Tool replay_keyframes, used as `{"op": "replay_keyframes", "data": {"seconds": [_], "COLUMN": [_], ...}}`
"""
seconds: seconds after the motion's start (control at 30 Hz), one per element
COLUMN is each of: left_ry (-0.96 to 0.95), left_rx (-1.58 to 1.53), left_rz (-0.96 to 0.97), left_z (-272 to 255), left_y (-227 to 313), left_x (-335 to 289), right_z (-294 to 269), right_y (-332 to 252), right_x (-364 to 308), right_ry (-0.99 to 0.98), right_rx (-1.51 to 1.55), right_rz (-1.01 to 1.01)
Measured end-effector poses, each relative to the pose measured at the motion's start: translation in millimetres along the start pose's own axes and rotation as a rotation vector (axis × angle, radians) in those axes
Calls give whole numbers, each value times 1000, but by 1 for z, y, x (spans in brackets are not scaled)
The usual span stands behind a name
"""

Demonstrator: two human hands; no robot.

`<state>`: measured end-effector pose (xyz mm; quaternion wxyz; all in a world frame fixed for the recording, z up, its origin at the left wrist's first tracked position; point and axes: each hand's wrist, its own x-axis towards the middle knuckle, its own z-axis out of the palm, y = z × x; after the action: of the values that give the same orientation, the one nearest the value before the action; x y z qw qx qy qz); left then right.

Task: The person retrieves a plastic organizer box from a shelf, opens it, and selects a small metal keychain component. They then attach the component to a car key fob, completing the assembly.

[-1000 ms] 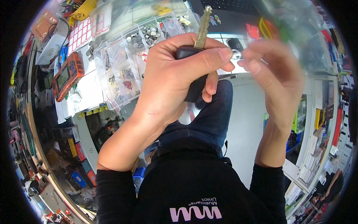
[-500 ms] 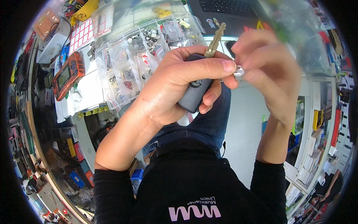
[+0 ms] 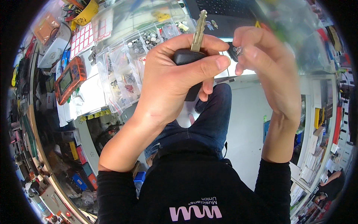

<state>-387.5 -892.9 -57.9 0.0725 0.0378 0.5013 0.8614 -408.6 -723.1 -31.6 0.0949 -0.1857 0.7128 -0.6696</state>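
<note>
My left hand point(image 3: 167, 76) is closed around a car key with a black fob point(image 3: 187, 56). Its notched metal blade point(image 3: 198, 33) points up and away from me. The fob's face is mostly covered by my thumb and fingers. To the right, my right hand point(image 3: 268, 61) pinches a small shiny silvery piece point(image 3: 239, 50) between thumb and forefinger; its exact kind is too small to make out. A narrow gap separates the piece from my left fingertips. Behind it, part of a dark rounded object point(image 3: 232, 51) shows on the bench.
A clear compartment box point(image 3: 121, 63) with many small parts lies beyond my left forearm. Left of it sits an orange handheld device point(image 3: 69, 80) with a screen. A dark laptop point(image 3: 236, 11) and a yellow container point(image 3: 87, 14) are farther back. Another person point(image 3: 330, 186) shows at lower right.
My right hand has drawn away from my left thumb, lifting the small shiny piece upward. My left hand has moved up and turned, so the key blade stands more upright.
</note>
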Motion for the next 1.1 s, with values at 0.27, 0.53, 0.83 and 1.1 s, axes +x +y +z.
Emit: {"op": "replay_keyframes", "data": {"seconds": [0.27,0.53,0.83,1.1], "left_ry": [15,-31,-21,-85], "left_rx": [10,-247,-283,67], "left_rz": [16,-187,-226,-176], "left_z": [3,-2,-4,-9], "left_y": [-2,4,9,13], "left_x": [0,0,-1,1], "right_z": [10,17,11,10], "right_y": [-4,-8,-3,-4], "right_x": [2,4,2,1], "right_ry": [30,202,104,70], "right_rx": [-76,-113,-128,-178], "right_rz": [-37,-15,-76,-67]}}
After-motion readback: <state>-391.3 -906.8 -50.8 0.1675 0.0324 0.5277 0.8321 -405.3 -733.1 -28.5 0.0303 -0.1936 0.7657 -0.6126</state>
